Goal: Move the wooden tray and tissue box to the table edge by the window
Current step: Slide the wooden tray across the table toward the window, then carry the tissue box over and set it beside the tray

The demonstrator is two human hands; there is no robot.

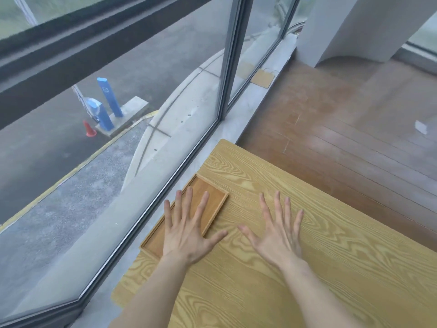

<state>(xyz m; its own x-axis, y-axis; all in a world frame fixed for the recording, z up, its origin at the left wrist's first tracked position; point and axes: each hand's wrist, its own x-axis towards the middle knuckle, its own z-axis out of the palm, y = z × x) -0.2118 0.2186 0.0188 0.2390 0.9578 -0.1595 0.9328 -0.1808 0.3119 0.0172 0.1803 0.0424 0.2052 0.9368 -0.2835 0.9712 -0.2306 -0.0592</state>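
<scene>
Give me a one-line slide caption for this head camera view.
Left hand spread over the empty wooden tray at the table edge by the window, right hand open beside it.

Wooden tray [208, 197] on table [307, 245], at its window-side [142, 114] edge.

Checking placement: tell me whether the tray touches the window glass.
Apart. The head view shows the tray on the table, with a grey sill strip separating it from the window.
</scene>
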